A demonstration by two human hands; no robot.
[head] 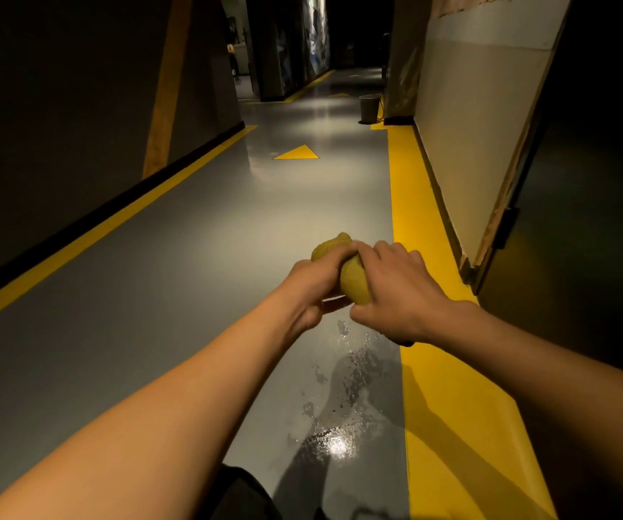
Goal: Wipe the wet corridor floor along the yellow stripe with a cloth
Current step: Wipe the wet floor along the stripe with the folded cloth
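Apparently wrung: bunched yellow cloth (353, 281), glistening puddled floor (336, 441) beneath.

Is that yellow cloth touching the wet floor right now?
Cannot tell. In the head view, both hands, left and right, grip the bunched cloth, hiding its underside; the wet patch lies nearer the camera.

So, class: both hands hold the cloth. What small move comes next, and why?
Probably lower the cloth onto the puddle beside the yellow stripe: both hands, left and right, grip it bunched above the wet floor.
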